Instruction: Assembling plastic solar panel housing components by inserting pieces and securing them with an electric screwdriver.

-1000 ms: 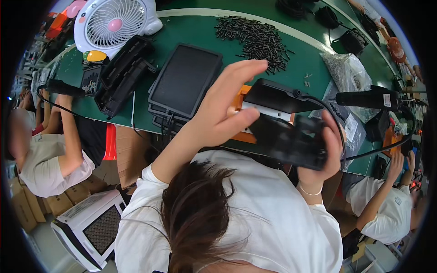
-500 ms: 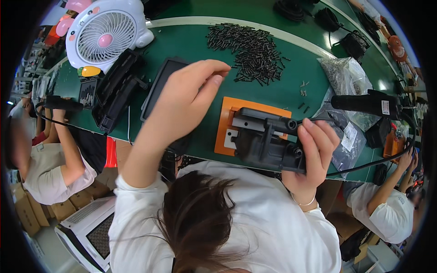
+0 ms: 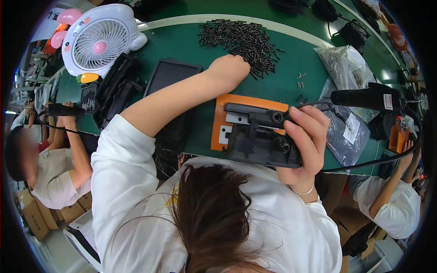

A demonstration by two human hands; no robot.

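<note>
My left hand [image 3: 231, 70] reaches to the near edge of a pile of small dark ridged pieces [image 3: 243, 41], which look like screws or springs. Its fingers curl downward, mostly out of sight, and anything between them is hidden. My right hand [image 3: 307, 141] is closed around the right end of a black plastic housing [image 3: 257, 148], which has two round sockets facing up. Beneath the housing is an orange fixture [image 3: 217, 123] with light metal plates showing at its left. A few loose small silver pieces [image 3: 300, 84] lie to the right of the pile.
A black cylindrical tool [image 3: 364, 99] with a thick cable lies at right near clear bags of small parts [image 3: 343, 68]. At left are a dark tray [image 3: 170, 75], black housings [image 3: 114, 91] and a white fan [image 3: 100, 45]. People work on both sides.
My left hand has moved forward and right to the pile, its fingers now curled down. The right hand still holds the housing; the whole view has shifted slightly.
</note>
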